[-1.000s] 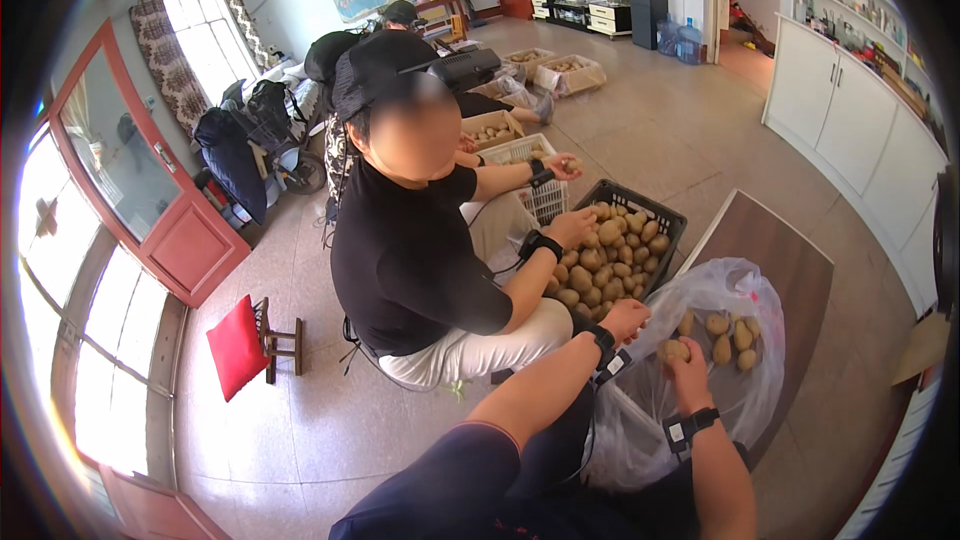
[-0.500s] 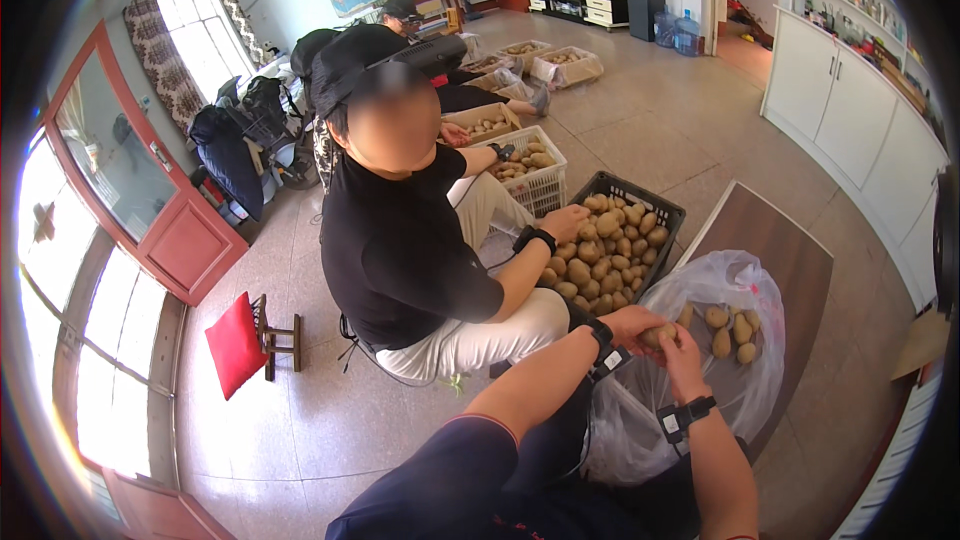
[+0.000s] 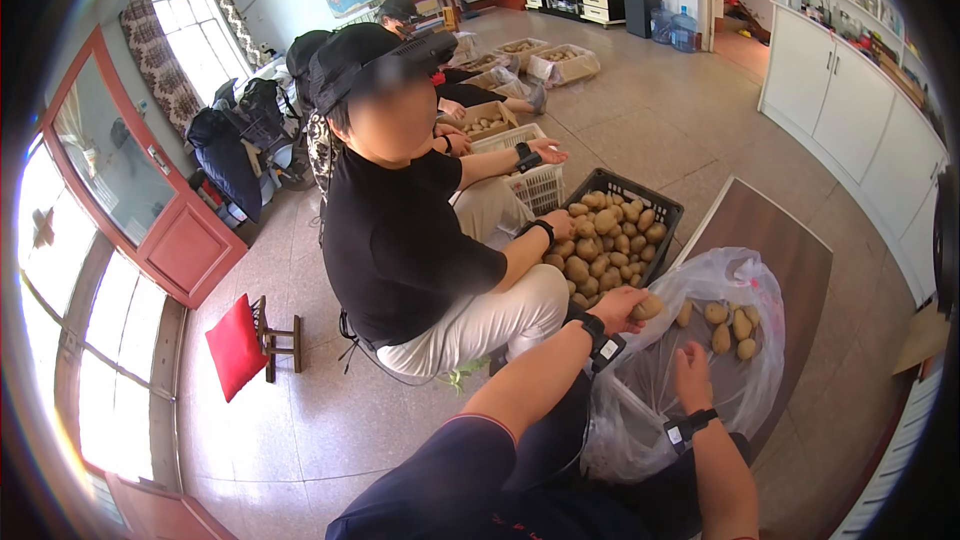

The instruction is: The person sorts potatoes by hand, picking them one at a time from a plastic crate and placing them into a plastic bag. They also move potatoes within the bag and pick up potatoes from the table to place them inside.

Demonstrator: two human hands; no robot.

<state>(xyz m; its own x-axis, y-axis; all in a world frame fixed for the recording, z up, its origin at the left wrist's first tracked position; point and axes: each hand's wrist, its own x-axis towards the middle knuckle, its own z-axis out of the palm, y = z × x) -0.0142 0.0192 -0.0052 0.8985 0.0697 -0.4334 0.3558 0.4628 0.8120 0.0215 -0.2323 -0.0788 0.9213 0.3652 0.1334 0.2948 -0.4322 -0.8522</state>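
My left hand (image 3: pixel 615 311) is closed around a brown potato (image 3: pixel 648 307), which sticks out past the fingertips between the black crate (image 3: pixel 665 203) and the clear plastic bag (image 3: pixel 640 420). My right hand (image 3: pixel 692 378) is raised over the bag, its fingers loosely bent and no potato visible in them. Several potatoes (image 3: pixel 745 325) lie in a loose group inside the bag on its far right side; a single one (image 3: pixel 684 314) sits closer to my left hand. The bag spreads over a dark brown board (image 3: pixel 755 225) and down toward my lap. More potatoes (image 3: pixel 600 250) fill the crate.
A co-worker in a black shirt (image 3: pixel 405 250) sits at my left, one hand (image 3: pixel 563 228) at the crate. Beyond are a white crate (image 3: pixel 540 190), boxes of potatoes (image 3: pixel 563 62) and another person. A red-seated stool (image 3: pixel 238 345) stands left, white cabinets (image 3: pixel 840 90) right.
My hands have parted: the potato both held stays in my left hand, and my right hand has dropped back toward me. The co-worker's far hand has lifted from the white crate, palm up.
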